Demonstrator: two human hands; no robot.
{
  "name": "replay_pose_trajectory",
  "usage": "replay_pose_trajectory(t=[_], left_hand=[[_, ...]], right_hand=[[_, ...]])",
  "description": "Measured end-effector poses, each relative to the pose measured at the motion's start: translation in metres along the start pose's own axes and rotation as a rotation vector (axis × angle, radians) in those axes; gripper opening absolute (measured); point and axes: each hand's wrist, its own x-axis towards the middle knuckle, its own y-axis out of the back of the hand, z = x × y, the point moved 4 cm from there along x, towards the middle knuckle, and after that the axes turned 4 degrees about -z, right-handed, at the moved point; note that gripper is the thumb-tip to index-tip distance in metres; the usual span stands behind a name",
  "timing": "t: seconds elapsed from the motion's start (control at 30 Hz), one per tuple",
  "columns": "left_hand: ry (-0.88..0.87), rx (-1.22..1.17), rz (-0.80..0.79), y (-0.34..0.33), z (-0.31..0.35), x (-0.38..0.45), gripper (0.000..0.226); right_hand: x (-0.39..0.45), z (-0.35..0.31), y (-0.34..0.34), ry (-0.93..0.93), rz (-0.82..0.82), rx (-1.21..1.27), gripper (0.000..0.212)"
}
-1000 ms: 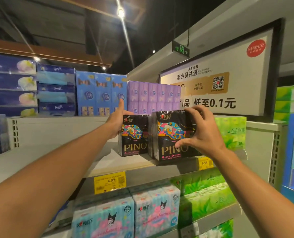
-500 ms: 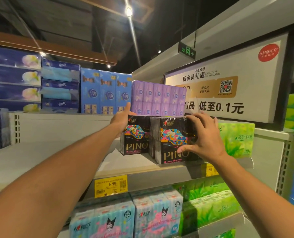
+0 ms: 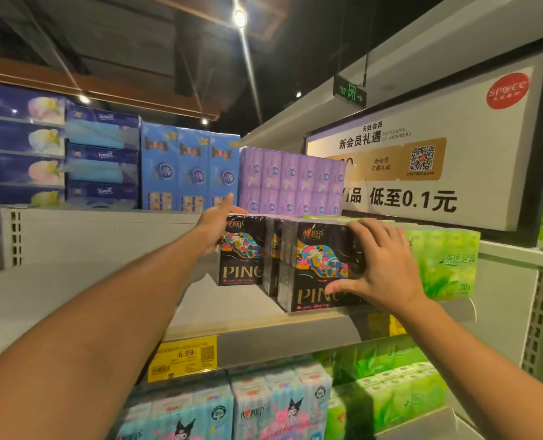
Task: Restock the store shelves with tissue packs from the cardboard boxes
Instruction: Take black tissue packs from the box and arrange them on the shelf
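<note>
Two black tissue packs marked PINO stand on the grey shelf [image 3: 238,315]. My left hand [image 3: 214,225] grips the left side of the rear black pack [image 3: 243,252], thumb on its top edge. My right hand [image 3: 379,265] is spread over the front right of the nearer black pack [image 3: 311,265], thumb low on its face and fingers over its top right corner. The nearer pack stands at the shelf's front edge, touching a green tissue pack [image 3: 444,262] on its right. No cardboard box is in view.
Purple packs [image 3: 292,181] and blue packs [image 3: 189,166] sit on the shelf top behind. A framed promotion sign [image 3: 422,160] stands at the right. Pastel and green packs fill the shelf below, under a yellow price tag [image 3: 183,357]. Bare shelf surface lies to the left of the black packs.
Both black packs have slid a little to the right along the shelf toward the green pack. My hands keep the same grip on them; the camera has tilted slightly.
</note>
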Motion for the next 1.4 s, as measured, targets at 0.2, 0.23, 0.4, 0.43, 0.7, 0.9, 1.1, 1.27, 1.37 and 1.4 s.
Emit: replay_pose_trajectory(t=[0.2,0.23,0.4,0.43,0.7,0.9,1.1,1.27,1.37,1.4], left_hand=[[-0.01,-0.023,-0.092,-0.04,0.008,-0.006,0.057],[-0.015,-0.031,-0.101,-0.047,0.008,-0.008,0.061],[-0.005,-0.152,-0.092,-0.062,0.008,-0.01,0.085],[-0.007,-0.189,-0.092,-0.064,0.008,-0.01,0.083],[-0.046,-0.27,-0.055,-0.082,0.014,-0.021,0.07],[-0.038,-0.243,-0.103,-0.096,0.016,-0.03,0.062],[0.033,-0.2,-0.112,-0.091,0.01,-0.055,0.081],[0.075,0.184,0.003,-0.056,0.011,-0.112,0.079],[-0.147,0.444,-0.016,-0.057,0.024,-0.157,0.063],[-0.226,0.475,-0.033,-0.064,0.026,-0.177,0.06]], right_hand=[[-0.001,0.0,-0.002,0.017,0.021,0.08,0.12],[0.0,0.0,-0.001,0.017,0.026,0.083,0.12],[-0.001,-0.003,-0.001,0.0,0.019,0.079,0.119],[-0.001,-0.004,-0.002,-0.007,0.011,0.073,0.119],[0.001,-0.004,-0.002,-0.002,0.015,0.107,0.122],[-0.002,-0.007,-0.004,-0.041,-0.011,0.108,0.123],[-0.014,-0.011,0.002,-0.125,-0.107,0.056,0.124],[-0.052,-0.026,0.033,-0.234,-0.097,0.074,0.113],[-0.091,-0.042,0.063,-0.315,-0.101,0.108,0.11],[-0.109,-0.049,0.075,-0.347,-0.102,0.131,0.11]])
